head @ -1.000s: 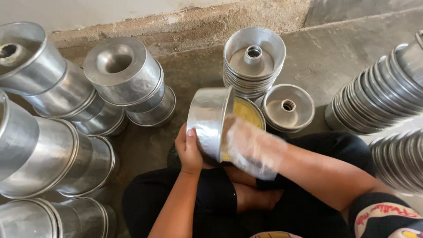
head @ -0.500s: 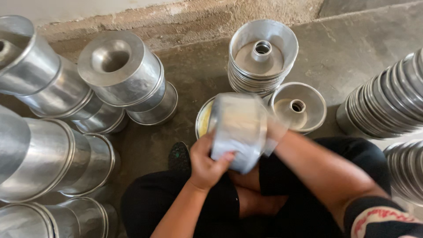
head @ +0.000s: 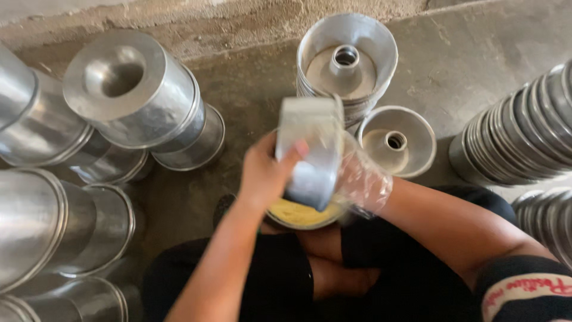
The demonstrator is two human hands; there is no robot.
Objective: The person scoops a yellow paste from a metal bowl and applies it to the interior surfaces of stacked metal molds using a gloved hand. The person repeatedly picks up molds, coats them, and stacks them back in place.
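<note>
- A rough concrete floor [head: 476, 53], crowded with stacked metal pans [head: 518, 143].
- The tube pan [head: 310, 149] sits tilted above the lap, over a yellow-filled bowl [head: 301, 214].
- Left hand [head: 268, 173]: fingers clasp its wall; keep that firm.
- Right hand [head: 363, 182], in a clear plastic glove, is blurred; grip unclear.
- Pan: dull, shiny aluminium.

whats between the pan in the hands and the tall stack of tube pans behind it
Head view: only a short strip of bare concrete floor separates the held pan from the stack.
</note>
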